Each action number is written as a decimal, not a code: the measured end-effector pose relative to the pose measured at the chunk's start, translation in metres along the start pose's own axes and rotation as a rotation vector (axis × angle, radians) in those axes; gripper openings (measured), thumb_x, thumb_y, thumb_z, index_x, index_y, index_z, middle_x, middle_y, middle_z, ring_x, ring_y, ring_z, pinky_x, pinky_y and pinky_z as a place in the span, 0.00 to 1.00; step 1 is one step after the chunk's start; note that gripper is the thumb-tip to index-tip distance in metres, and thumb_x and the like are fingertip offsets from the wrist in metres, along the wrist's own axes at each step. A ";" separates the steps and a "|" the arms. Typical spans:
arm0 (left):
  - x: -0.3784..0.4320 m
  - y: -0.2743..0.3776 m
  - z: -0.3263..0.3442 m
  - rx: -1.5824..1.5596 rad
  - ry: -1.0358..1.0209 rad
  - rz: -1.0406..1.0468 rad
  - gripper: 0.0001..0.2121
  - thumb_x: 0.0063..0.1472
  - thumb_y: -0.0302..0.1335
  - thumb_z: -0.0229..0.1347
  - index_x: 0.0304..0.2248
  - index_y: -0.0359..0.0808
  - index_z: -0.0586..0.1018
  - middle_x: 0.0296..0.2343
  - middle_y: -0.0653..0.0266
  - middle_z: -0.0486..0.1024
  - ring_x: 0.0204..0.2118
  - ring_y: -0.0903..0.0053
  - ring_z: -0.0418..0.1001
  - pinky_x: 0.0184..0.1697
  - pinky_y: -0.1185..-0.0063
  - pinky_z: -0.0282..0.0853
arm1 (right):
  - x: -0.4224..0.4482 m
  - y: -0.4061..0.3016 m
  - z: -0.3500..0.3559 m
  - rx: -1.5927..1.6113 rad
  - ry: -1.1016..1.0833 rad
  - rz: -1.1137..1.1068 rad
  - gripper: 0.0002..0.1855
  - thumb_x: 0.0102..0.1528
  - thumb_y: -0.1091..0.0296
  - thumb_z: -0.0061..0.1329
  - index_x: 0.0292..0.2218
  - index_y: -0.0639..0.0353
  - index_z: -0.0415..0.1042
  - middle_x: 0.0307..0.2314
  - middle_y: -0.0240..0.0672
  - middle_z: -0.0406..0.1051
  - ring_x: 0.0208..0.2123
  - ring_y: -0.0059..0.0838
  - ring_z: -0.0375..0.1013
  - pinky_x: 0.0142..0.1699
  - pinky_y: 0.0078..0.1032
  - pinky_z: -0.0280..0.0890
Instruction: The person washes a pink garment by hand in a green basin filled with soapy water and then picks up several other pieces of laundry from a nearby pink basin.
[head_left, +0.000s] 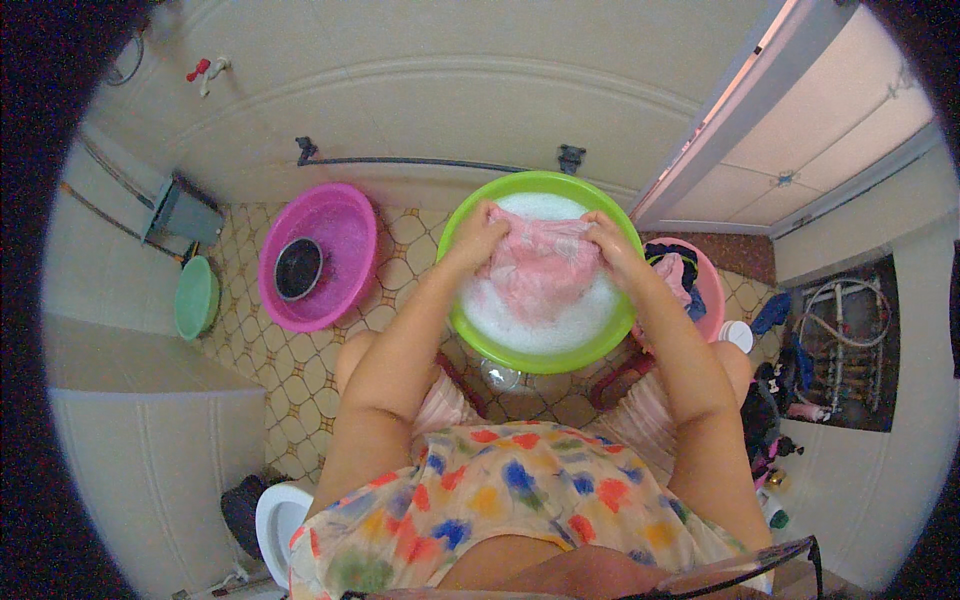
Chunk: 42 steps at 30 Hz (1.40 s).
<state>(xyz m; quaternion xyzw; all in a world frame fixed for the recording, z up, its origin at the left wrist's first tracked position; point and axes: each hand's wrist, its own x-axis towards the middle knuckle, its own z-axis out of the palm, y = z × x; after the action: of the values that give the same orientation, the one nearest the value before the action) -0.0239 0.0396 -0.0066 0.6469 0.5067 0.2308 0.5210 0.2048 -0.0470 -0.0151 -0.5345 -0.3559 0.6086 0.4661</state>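
Observation:
A wet pink cloth garment (544, 262) hangs stretched between my two hands, above a large green plastic basin (541, 363). My left hand (487, 232) grips its upper left edge. Its upper right edge is held in my right hand (609, 238). White suds (551, 330) fill the basin around and below the garment, whose lower part reaches down to the foam; how much of it is submerged I cannot tell.
On the tiled floor to the left stands a magenta basin (352, 262) with a dark round bowl (298, 268) inside. A pink basin (712, 292) holding clothes is at the right, beside a white lidded tub (736, 335). A green basin (196, 296) leans at the far left.

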 end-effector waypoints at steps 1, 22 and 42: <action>-0.001 -0.001 0.007 -0.013 0.004 -0.057 0.14 0.46 0.30 0.49 0.33 0.36 0.65 0.22 0.61 0.67 0.21 0.78 0.66 0.22 0.77 0.62 | 0.002 -0.002 0.005 -0.009 0.027 0.039 0.19 0.43 0.63 0.48 0.37 0.57 0.61 0.27 0.30 0.66 0.29 0.21 0.65 0.32 0.20 0.60; 0.014 -0.031 0.076 -1.096 -0.176 -0.345 0.13 0.54 0.36 0.45 0.37 0.38 0.68 0.33 0.65 0.68 0.33 0.71 0.67 0.37 0.73 0.62 | -0.002 0.024 0.096 -1.161 0.157 -0.714 0.12 0.49 0.60 0.42 0.27 0.61 0.67 0.26 0.42 0.65 0.28 0.44 0.65 0.34 0.35 0.60; -0.014 0.011 0.102 -1.406 -0.305 -0.270 0.10 0.55 0.38 0.42 0.28 0.41 0.69 0.26 0.66 0.69 0.29 0.75 0.69 0.31 0.74 0.66 | 0.017 -0.003 0.070 -0.972 0.483 -0.620 0.13 0.49 0.59 0.39 0.22 0.60 0.65 0.18 0.44 0.64 0.23 0.42 0.66 0.27 0.33 0.61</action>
<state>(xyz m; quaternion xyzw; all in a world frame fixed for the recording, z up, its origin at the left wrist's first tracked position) 0.0598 -0.0169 -0.0290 0.1164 0.2361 0.3426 0.9018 0.1369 -0.0255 -0.0053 -0.6797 -0.6155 0.0755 0.3918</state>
